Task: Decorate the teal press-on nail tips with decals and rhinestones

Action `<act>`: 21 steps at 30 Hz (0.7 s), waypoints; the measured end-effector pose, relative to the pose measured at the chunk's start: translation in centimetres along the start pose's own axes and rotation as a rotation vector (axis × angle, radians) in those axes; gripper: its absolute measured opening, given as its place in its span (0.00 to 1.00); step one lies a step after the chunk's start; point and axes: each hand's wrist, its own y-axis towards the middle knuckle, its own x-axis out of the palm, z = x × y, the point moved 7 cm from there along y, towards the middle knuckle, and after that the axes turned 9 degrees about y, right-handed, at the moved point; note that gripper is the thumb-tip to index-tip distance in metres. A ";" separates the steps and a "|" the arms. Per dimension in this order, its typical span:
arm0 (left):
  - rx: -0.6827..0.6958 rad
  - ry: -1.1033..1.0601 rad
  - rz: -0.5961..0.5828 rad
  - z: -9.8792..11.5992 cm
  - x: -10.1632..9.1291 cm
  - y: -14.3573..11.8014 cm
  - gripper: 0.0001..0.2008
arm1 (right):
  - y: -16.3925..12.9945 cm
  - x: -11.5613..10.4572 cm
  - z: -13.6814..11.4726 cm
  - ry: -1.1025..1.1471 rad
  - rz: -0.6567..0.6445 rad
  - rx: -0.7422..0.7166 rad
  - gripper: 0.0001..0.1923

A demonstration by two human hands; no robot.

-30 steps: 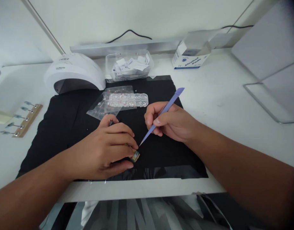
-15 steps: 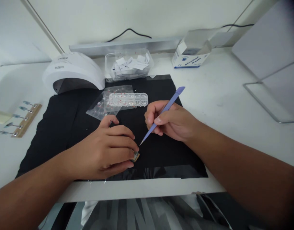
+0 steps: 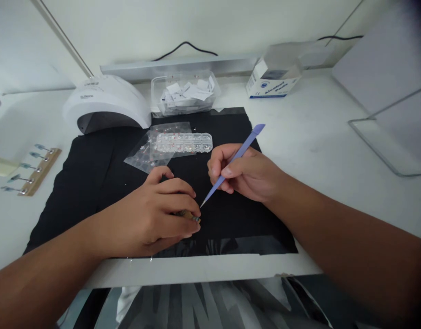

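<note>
Left hand [image 3: 155, 214]: half-curled fingers are gripping small brownish block [image 3: 189, 214] over black cloth mat [image 3: 90, 164], front part; uneven hold may be risking slip.
Purple pointed stick [image 3: 245, 146]: tip is sitting just beside that hand; jerk may jab it.
Right hand [image 3: 249, 173]: fingers are pinching stick, mat's right.

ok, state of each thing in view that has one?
left hand: curled around small block
small block: partly hidden
right hand: gripping purple stick
purple stick: slanted, thin tip down
box: upright, flap open
tub: open, white packets inside
lamp: no glow visible
clear case: on plastic sheets, lid unclear
black cloth: spread out
</note>
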 end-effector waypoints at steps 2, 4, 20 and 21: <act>0.003 -0.008 -0.013 0.0 0.1 0.0 0.06 | 0.0 0.0 0.0 0.002 -0.007 -0.002 0.03; 0.000 -0.013 -0.024 0.0 0.1 0.1 0.07 | 0.0 0.1 -0.1 0.010 -0.014 -0.005 0.03; -0.011 0.018 0.044 -0.1 -0.4 -0.1 0.05 | 0.1 0.0 0.1 0.020 -0.014 0.004 0.02; -0.012 0.022 0.042 -0.1 -0.4 -0.1 0.05 | 0.1 0.0 0.1 0.021 -0.013 0.002 0.02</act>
